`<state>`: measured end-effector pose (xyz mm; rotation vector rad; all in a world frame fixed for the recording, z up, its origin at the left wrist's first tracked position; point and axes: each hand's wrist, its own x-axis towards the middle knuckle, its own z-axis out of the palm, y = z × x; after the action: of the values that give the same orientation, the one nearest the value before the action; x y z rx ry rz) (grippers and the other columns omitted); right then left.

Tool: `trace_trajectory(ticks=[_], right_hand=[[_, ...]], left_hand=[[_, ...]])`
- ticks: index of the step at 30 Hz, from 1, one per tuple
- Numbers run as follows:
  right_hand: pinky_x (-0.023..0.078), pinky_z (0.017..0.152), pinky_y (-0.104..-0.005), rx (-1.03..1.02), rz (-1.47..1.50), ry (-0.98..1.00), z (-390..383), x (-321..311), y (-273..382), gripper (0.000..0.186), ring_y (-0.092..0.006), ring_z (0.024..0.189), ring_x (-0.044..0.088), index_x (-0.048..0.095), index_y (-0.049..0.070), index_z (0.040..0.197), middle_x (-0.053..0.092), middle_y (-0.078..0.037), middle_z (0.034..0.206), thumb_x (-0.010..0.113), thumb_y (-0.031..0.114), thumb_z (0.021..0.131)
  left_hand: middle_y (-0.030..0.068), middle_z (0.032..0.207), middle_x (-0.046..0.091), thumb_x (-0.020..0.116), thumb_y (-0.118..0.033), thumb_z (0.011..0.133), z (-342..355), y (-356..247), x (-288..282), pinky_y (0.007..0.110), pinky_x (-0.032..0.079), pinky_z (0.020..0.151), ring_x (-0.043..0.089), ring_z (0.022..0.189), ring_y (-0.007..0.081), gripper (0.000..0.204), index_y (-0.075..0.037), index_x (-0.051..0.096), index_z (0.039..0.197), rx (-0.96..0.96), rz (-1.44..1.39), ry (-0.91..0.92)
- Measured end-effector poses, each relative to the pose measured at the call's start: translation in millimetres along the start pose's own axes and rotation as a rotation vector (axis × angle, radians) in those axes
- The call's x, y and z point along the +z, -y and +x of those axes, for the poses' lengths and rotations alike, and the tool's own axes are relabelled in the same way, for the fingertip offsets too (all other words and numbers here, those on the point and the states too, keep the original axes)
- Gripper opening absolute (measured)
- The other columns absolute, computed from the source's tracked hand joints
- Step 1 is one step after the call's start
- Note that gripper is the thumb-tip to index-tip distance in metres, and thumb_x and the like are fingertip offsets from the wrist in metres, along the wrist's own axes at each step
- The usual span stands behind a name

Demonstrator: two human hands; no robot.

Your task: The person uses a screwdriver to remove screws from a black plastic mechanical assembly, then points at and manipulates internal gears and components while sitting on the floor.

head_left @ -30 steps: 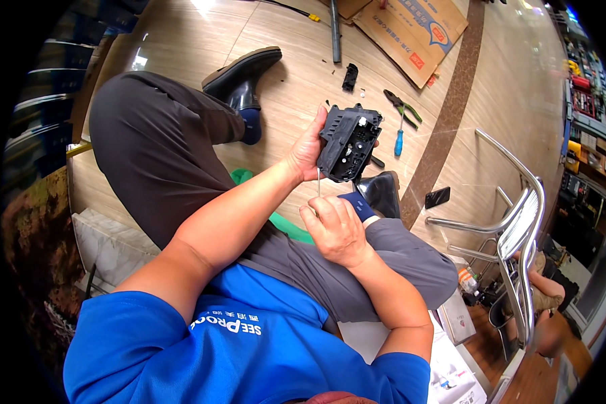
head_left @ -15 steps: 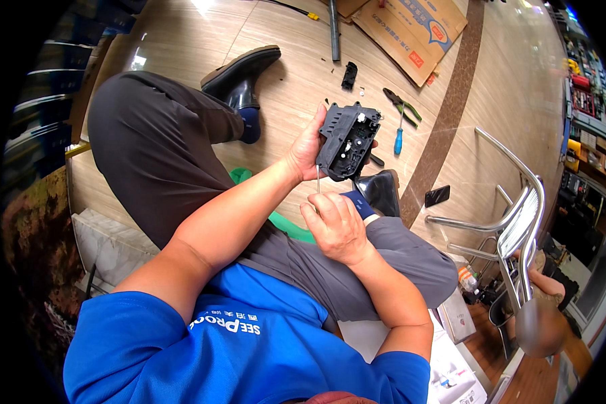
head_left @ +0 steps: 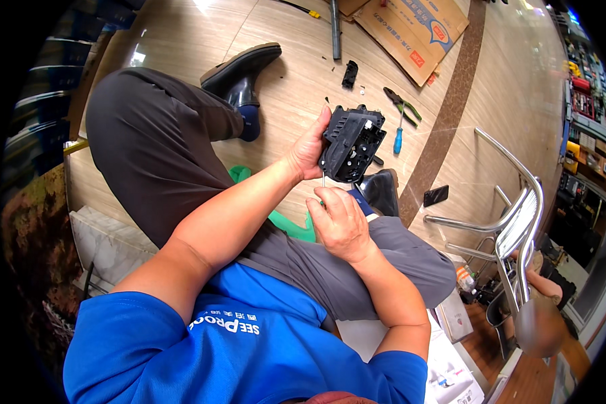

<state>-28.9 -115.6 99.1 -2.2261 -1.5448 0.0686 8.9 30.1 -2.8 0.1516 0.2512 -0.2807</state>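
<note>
My left hand (head_left: 308, 149) grips a black plastic housing (head_left: 347, 138) by its left side and holds it up over my lap. One face of the housing lies open, with small pale parts showing inside. Below it, my right hand (head_left: 343, 225) is closed on a screwdriver (head_left: 324, 180). The slim metal shaft points up to the housing's lower left corner; a bit of green shows at the fingers, and the rest of the handle is hidden in them. Whether the tip sits in a screw is too small to tell.
Beyond the housing lie a black plastic piece (head_left: 349, 75), green-handled pliers (head_left: 411, 114), a blue-handled screwdriver (head_left: 398, 140), a metal tube (head_left: 335, 34) and flattened cardboard (head_left: 411, 40). A phone (head_left: 436, 196) and a metal-framed chair (head_left: 528, 222) are at right, with another person behind the chair.
The housing has shifted slightly right and tilted, so its open face shows at a different angle. My right hand and the screwdriver have moved a little to the right with it.
</note>
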Motion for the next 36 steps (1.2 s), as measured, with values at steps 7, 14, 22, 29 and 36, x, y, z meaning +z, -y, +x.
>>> trace_trajectory(ticks=[7,14,22,29,36], right_hand=[[0.055,0.079,-0.0389,0.012,0.114,-0.036,4,-3,1,0.028,-0.0325,0.093,0.063,0.065,-0.002,0.098,0.062,-0.015,0.102,0.074,0.001,0.072],[0.055,0.077,-0.0388,0.011,0.223,-0.071,9,-14,0,0.034,-0.0314,0.091,0.063,0.065,-0.001,0.1,0.061,-0.014,0.097,0.079,0.006,0.069],[0.054,0.069,-0.0369,0.284,0.336,-0.369,0,-53,-25,0.015,-0.0297,0.076,0.063,0.062,-0.002,0.094,0.065,-0.017,0.09,0.071,0.003,0.083],[0.053,0.062,-0.0267,0.737,0.88,-0.644,-9,-57,-31,0.015,-0.0143,0.07,0.061,0.058,-0.003,0.09,0.066,-0.015,0.092,0.057,0.008,0.1],[0.057,0.066,-0.0277,0.757,0.97,-0.666,-7,-53,-36,0.003,-0.014,0.078,0.064,0.054,-0.002,0.097,0.064,-0.014,0.099,0.057,-0.003,0.096]], left_hand=[[0.0135,0.13,0.063,0.043,-0.08,0.086,-3,-2,4,0.042,0.054,0.098,0.066,0.113,0.024,0.091,-0.01,0.049,0.144,0.038,0.026,-0.047],[0.0108,0.125,0.066,0.046,-0.07,0.094,-1,-3,1,0.043,0.056,0.095,0.068,0.108,0.0222,0.075,-0.012,0.054,0.139,0.092,-0.053,-0.071],[0.0115,0.126,0.066,0.052,-0.059,0.096,-2,-2,-7,0.044,0.051,0.102,0.066,0.112,0.0243,0.065,-0.008,0.056,0.137,0.008,-0.089,-0.045],[0.0114,0.131,0.063,0.05,-0.068,0.092,-3,3,-3,0.046,0.048,0.105,0.062,0.119,0.0252,0.077,-0.009,0.052,0.141,0.013,-0.106,-0.018],[0.0103,0.129,0.064,0.044,-0.07,0.094,-6,3,4,0.045,0.05,0.103,0.064,0.116,0.0238,0.076,-0.012,0.052,0.141,0.047,-0.142,-0.051]])
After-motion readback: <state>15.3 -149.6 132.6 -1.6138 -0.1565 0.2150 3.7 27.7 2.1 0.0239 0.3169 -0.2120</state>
